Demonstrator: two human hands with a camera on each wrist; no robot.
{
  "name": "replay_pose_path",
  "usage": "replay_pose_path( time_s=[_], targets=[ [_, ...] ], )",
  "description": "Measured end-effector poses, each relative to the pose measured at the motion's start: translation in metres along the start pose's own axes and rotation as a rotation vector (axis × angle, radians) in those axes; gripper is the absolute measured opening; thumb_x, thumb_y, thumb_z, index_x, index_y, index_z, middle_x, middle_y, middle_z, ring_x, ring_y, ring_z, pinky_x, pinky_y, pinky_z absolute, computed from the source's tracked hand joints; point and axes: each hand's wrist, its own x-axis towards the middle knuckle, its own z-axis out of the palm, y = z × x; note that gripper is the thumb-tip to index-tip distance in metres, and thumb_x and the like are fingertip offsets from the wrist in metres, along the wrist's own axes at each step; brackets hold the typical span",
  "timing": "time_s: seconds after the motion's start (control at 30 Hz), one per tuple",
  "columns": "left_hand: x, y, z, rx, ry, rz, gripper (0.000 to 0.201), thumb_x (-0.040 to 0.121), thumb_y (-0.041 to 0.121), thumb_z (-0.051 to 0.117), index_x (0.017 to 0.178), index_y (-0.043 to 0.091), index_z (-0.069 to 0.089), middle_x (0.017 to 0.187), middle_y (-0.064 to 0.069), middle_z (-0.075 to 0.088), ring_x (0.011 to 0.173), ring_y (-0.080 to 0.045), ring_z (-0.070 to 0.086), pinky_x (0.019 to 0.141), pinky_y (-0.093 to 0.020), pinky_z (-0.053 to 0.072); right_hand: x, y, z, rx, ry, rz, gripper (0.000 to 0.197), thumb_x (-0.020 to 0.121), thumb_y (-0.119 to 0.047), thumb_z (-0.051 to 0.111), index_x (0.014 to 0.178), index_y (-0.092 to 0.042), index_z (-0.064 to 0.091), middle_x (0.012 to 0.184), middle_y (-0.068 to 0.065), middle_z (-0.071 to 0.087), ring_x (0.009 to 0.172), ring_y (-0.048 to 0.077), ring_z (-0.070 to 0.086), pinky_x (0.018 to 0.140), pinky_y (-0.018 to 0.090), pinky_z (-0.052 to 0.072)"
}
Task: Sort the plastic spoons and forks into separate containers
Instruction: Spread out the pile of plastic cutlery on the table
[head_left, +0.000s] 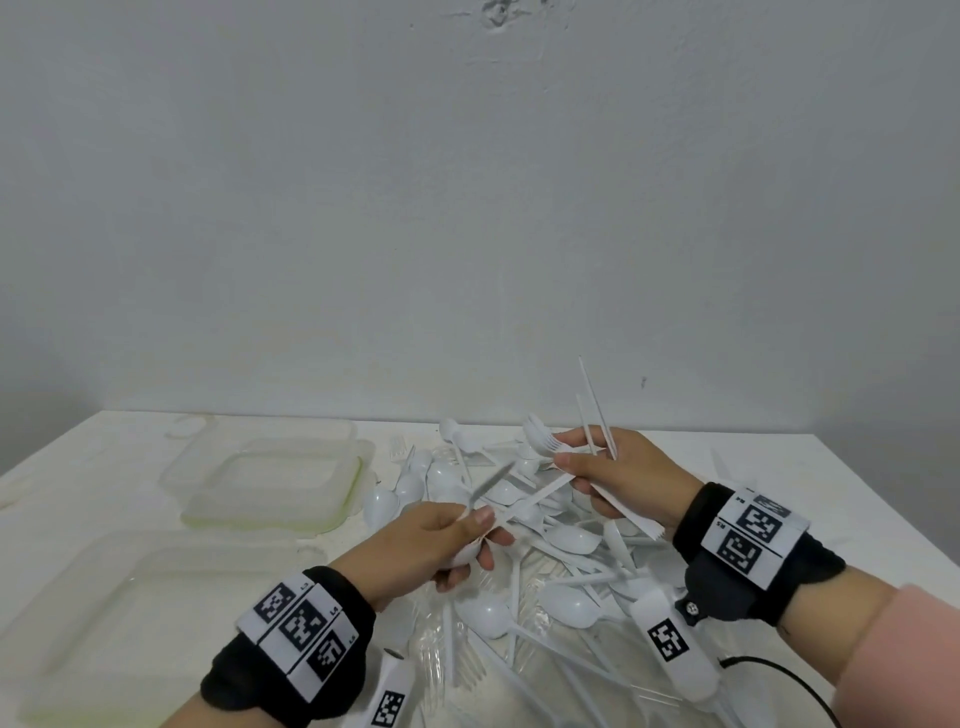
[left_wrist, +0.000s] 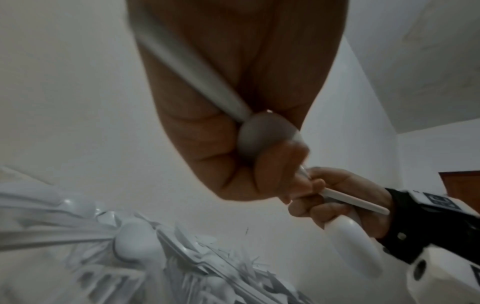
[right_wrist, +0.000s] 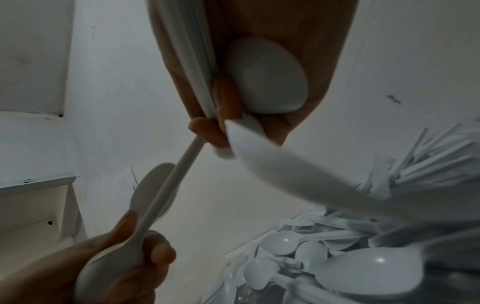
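Clearly both hands are full: the left hand (head_left: 447, 540) grips spoons (head_left: 470, 552), the right hand (head_left: 618, 475) clutches a mixed bundle (head_left: 545, 444). Passing a spoon between them above the pile (head_left: 561, 582) could loosen either grip and drop pieces back, or put forks among spoons, well away from the containers (head_left: 270, 473).

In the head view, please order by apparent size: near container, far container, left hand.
1. Near container, though nearness to the camera enlarges it.
2. Far container.
3. Left hand.

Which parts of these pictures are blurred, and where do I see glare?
Head view: sharp, evenly lit; only the spoon in the left hand is blurred. Left wrist view: dim, the pile smeared. Right wrist view: the utensil crossing below the right hand is blurred; small glare spots on the spoons underneath.
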Motion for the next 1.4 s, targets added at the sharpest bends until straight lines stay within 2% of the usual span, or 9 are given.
replay_pose_path(
  time_s=[0.1, 0.2, 0.33, 0.57, 0.77, 0.93, 1.1, 1.27, 1.4],
  targets=[
    [0.0, -0.003, -0.009, -0.097, 0.08, -0.026, 0.054, 0.086, 0.058, 0.053, 0.099, 0.009, 0.072, 0.068, 0.008, 0.062, 0.049, -0.005, 0.036, 0.051, -0.016, 0.035, 0.0, 0.004, -0.006, 0.062, 0.042, 0.001, 0.014, 0.092, -0.011, 0.062, 0.105, -0.014, 0.066, 0.056, 0.003, 0.049, 0.042, 0.011, 0.036, 0.039, 0.019, 0.029],
    [0.003, -0.01, -0.015, -0.19, 0.142, -0.021, 0.081, 0.064, 0.077, 0.067, 0.114, 0.013, 0.069, 0.076, -0.006, 0.047, 0.051, -0.007, 0.033, 0.048, -0.015, 0.035, 0.0, 0.007, -0.006, 0.117, 0.065, 0.009, 0.016, 0.092, -0.011, 0.062, 0.107, -0.014, 0.065, 0.055, 0.004, 0.048, 0.042, 0.012, 0.035, 0.039, 0.019, 0.028],
    [0.004, -0.009, -0.013, -0.3, 0.197, 0.006, 0.069, 0.065, 0.057, 0.066, 0.113, 0.008, 0.068, 0.075, -0.003, 0.056, 0.047, -0.007, 0.027, 0.042, -0.014, 0.026, 0.0, 0.012, -0.004, 0.178, 0.107, 0.006, 0.019, 0.093, -0.013, 0.061, 0.111, -0.013, 0.064, 0.056, 0.004, 0.049, 0.044, 0.012, 0.036, 0.038, 0.019, 0.03],
    [0.012, -0.005, -0.014, -0.441, 0.406, 0.006, 0.047, 0.072, 0.035, 0.074, 0.104, 0.001, 0.07, 0.053, 0.006, 0.029, 0.044, -0.008, 0.025, 0.039, -0.015, 0.025, -0.008, 0.023, 0.002, 0.133, 0.054, 0.04, 0.02, 0.092, -0.02, 0.061, 0.111, -0.013, 0.062, 0.055, 0.002, 0.051, 0.043, 0.012, 0.038, 0.038, 0.019, 0.031],
    [0.013, -0.006, -0.021, -0.304, 0.358, 0.013, 0.055, 0.073, 0.042, 0.07, 0.108, 0.0, 0.062, 0.056, 0.005, 0.023, 0.047, -0.009, 0.02, 0.038, -0.015, 0.023, -0.019, 0.022, -0.002, -0.181, -0.038, -0.024, 0.021, 0.091, -0.03, 0.063, 0.11, -0.023, 0.061, 0.058, -0.003, 0.054, 0.043, 0.005, 0.045, 0.042, 0.016, 0.035],
    [0.01, -0.003, -0.027, -0.204, 0.292, -0.033, 0.026, 0.09, 0.027, 0.064, 0.104, 0.006, 0.07, 0.053, 0.008, 0.033, 0.044, -0.005, 0.027, 0.04, -0.013, 0.025, -0.016, 0.005, -0.018, -0.369, -0.002, -0.138, 0.017, 0.092, -0.02, 0.063, 0.108, -0.025, 0.063, 0.053, -0.005, 0.056, 0.04, 0.005, 0.042, 0.044, 0.015, 0.035],
    [0.012, 0.007, -0.015, -0.167, 0.167, -0.049, 0.054, 0.076, 0.038, 0.071, 0.113, 0.0, 0.06, 0.049, 0.014, 0.043, 0.045, -0.006, 0.027, 0.041, -0.014, 0.024, -0.016, -0.008, 0.0, -0.428, -0.243, -0.201, 0.017, 0.094, -0.024, 0.061, 0.106, -0.035, 0.059, 0.057, -0.006, 0.064, 0.053, 0.011, 0.052, 0.055, 0.017, 0.041],
    [0.014, 0.012, -0.006, -0.188, 0.118, -0.043, 0.028, 0.088, 0.025, 0.067, 0.067, 0.012, 0.054, 0.049, 0.009, 0.034, 0.042, -0.005, 0.029, 0.039, -0.014, 0.025, -0.016, -0.001, 0.017, -0.445, -0.306, -0.256, 0.021, 0.093, -0.026, 0.062, 0.112, -0.035, 0.059, 0.062, -0.008, 0.067, 0.056, 0.002, 0.055, 0.061, 0.01, 0.041],
    [0.013, 0.011, -0.002, -0.182, 0.129, -0.047, 0.027, 0.085, 0.033, 0.067, 0.071, 0.013, 0.058, 0.05, 0.009, 0.038, 0.044, -0.005, 0.03, 0.04, -0.014, 0.025, -0.017, 0.004, 0.018, -0.481, -0.291, -0.277, 0.031, 0.085, -0.034, 0.07, 0.112, -0.046, 0.058, 0.092, -0.022, 0.069, 0.085, -0.006, 0.063, 0.079, 0.011, 0.045]
  ],
)
